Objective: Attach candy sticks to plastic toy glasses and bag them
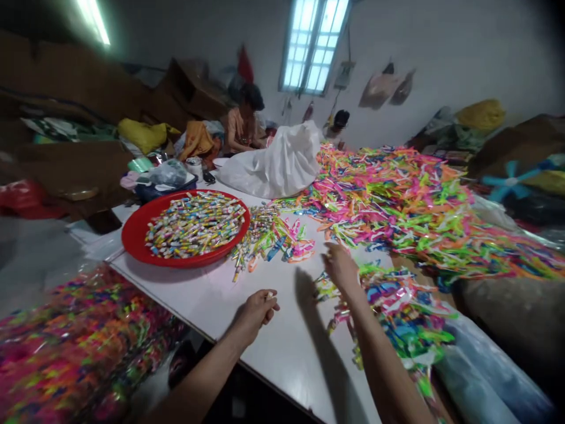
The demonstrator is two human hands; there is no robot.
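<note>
White Table (282, 347) Bears Bright Heaps Around My Hands

From my head-worn view, a barred window (311, 50) lights the far wall (397, 35), and two people (238, 126) are beyond a white sack (273, 171). My left hand (256, 309) is curled nearly closed near the table's front edge, pinching what looks like a small pale piece (270, 295), a fingertip grip that seems suited to something so slight. My right hand (342, 268) reaches farther out, fingers curled; I cannot tell whether it has hold of anything. Short printed sticks (198, 227) fill a red basin (135, 247) at left, its wall presumably keeping them from scattering. A loose colourful heap (289, 238) lies beside the basin, a larger pile (392, 194) rises beyond, and another cluster (406, 306) lies by my right forearm (379, 353), apparently for easy reach.
</note>
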